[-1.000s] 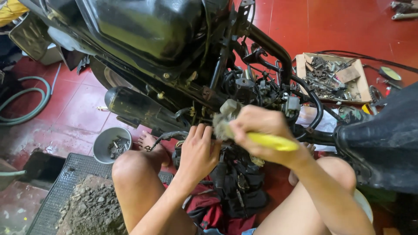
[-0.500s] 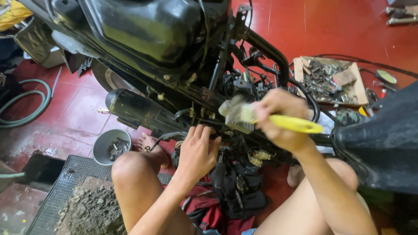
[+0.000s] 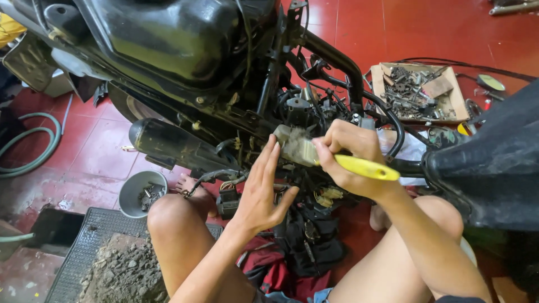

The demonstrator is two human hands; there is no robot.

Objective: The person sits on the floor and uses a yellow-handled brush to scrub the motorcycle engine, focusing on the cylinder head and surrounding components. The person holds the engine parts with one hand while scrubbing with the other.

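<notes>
Hose (image 3: 31, 150), green and coiled, lies at the far left on the red tiled floor (image 3: 101, 151). Nearer the person, a dark ribbed mat (image 3: 92, 230) carries a heap of grey dirt (image 3: 120, 272), and just beyond it stands a small grey bowl (image 3: 135, 191) with a few metal bits inside. Above these runs the stripped motorcycle: its black fuel tank (image 3: 168, 42) fills the top, and the black exhaust pipe (image 3: 168, 143) slants down below it.

Towards the middle, the left hand (image 3: 261, 191) reaches up from over the bent left knee (image 3: 168, 216). Its fingers are stretched out straight and close together, the thumb spread to the side, the fingertips touching the wiring under the frame; it holds nothing. Half a second ago those fingers were bent and tucked into the engine parts; now they are extended and flatter.

Just to the right, the right hand (image 3: 351, 157) is closed in a fist around the yellow handle of a brush (image 3: 337, 160), whose dirty bristle head presses against the engine parts beside the left fingertips. The brush head sits lower and further left than it did earlier, when the handle pointed out more level to the right.

Further right, an open cardboard box (image 3: 457, 106) of loose metal parts rests on the floor, and the black seat (image 3: 494, 163) crosses the right edge.
</notes>
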